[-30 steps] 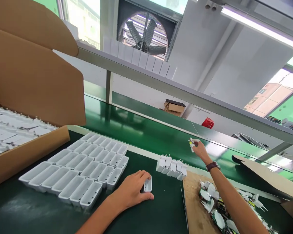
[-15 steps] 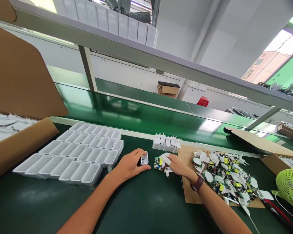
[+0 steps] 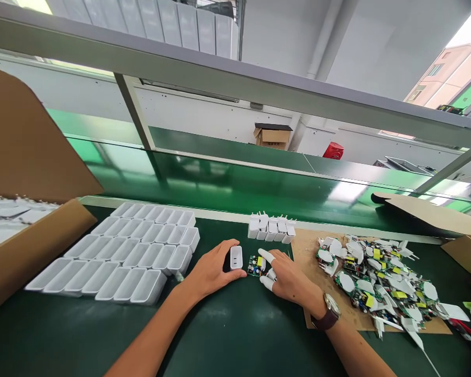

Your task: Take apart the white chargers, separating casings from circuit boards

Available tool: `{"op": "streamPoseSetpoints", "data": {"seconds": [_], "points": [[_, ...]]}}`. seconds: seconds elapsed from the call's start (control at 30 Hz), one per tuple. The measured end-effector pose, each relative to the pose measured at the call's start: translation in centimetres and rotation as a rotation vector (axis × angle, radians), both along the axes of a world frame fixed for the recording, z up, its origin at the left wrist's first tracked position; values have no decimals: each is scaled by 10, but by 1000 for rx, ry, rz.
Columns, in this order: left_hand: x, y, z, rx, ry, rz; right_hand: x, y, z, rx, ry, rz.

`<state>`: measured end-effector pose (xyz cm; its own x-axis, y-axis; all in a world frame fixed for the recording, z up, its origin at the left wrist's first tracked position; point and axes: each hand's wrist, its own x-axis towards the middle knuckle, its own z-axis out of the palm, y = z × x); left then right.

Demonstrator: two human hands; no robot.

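Head view, left to right. An open cardboard box (image 3: 35, 243) stands at the far left of the dark green bench (image 3: 227, 335). Just beside it lie rows of empty white shells (image 3: 118, 256), packed side by side. The left hand (image 3: 210, 272) is curled around a white charger housing (image 3: 236, 257), thumb and fingers pressed on its sides, and holds it upright on the bench. Touching or just beside that housing is a small circuit board (image 3: 254, 265). The right hand (image 3: 288, 277) pinches the board's right end between white-capped fingertips (image 3: 267, 257). Behind both hands stands a short row of white plugs (image 3: 270, 229). A wristwatch (image 3: 330, 312) sits on the right wrist. Farther right, a cardboard sheet (image 3: 308, 251) carries a loose pile of boards with plug caps (image 3: 377, 277).
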<state>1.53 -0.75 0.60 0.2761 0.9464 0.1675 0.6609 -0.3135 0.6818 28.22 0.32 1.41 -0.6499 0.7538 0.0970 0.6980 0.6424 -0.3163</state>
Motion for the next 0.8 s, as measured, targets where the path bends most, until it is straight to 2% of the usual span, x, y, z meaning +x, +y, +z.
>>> {"op": "streamPoseSetpoints", "data": {"seconds": [0.1, 0.23, 0.43, 0.57, 0.8], "points": [[-1, 0, 0, -40, -45, -9, 1, -1, -8, 25, 73, -22], [-3, -1, 0, -75, -44, -24, 3, -2, -13, 88, 279, -50], [2, 1, -17, -104, -144, 55, -2, -9, -5, 196, 519, -19], [7, -1, -24, 13, -122, 26, -6, -14, 3, 207, 545, -4], [17, -4, -18, 229, -32, -74, -10, -21, 8, 291, 490, 21]]}}
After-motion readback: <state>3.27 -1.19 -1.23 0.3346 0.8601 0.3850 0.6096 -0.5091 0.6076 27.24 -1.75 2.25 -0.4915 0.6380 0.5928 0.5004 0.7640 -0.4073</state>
